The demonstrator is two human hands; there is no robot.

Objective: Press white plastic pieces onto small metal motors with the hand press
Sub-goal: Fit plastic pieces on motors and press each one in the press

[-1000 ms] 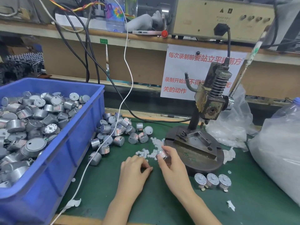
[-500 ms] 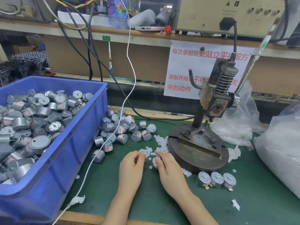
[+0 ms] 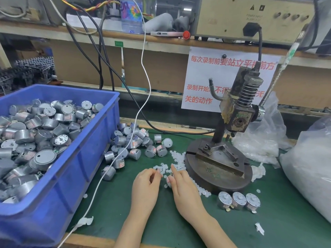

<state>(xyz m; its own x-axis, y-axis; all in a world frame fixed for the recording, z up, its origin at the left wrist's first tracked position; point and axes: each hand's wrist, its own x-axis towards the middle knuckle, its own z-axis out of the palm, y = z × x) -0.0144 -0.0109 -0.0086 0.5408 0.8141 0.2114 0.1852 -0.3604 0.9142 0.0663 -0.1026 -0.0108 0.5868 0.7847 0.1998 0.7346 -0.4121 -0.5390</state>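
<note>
My right hand [image 3: 184,188] holds a small metal motor [image 3: 168,179] against the green mat, mostly hidden under its fingers. My left hand [image 3: 146,185] sits just left of it, fingertips pinched at a small white plastic piece [image 3: 158,170]. Loose white plastic pieces [image 3: 176,159] lie scattered beyond both hands, beside the hand press [image 3: 220,161] with its round base, spring head and long lever. Three motors [image 3: 238,200] stand in a row in front of the press base.
A blue bin [image 3: 93,149] full of motors fills the left. More motors [image 3: 132,144] are heaped on the mat beside it, crossed by a white cable [image 3: 114,160]. Clear plastic bags [image 3: 308,169] sit right of the press. A shelf with equipment runs along the back.
My right hand drew back from the press base edge toward me with the motor. My left hand moved forward to the white pieces and pinched one. The view shifted slightly.
</note>
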